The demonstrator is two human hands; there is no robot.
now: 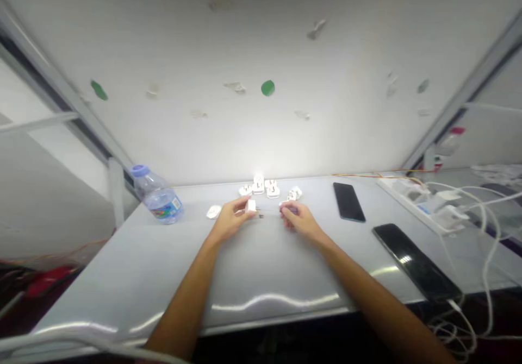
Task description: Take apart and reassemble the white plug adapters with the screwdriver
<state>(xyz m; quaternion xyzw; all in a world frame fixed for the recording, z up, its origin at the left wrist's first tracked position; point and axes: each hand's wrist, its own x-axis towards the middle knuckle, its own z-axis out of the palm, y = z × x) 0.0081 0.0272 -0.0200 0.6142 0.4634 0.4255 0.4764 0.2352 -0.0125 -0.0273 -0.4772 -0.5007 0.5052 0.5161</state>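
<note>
My left hand [231, 218] is closed, thumb and fingers gripping a white plug adapter [251, 206] whose pins point right. Opposite it, my right hand [297, 217] pinches something small, pale and slim; its kind is too blurred to make out. A faint thin line runs between the two hands. Just behind them stand several white plug adapters [258, 186] with their pins showing, and another white adapter [294, 193] lies beyond my right fingers. To the left of my left hand a flat white piece [213, 212] rests on the table.
On the grey table [269, 277], a plastic bottle [161, 198] leans at the left. Two dark phones, one farther back [349, 202] and one nearer [416, 261], lie at the right. Beyond them is a white power strip [424, 204] with plugs and loose cables. A white wall closes the back.
</note>
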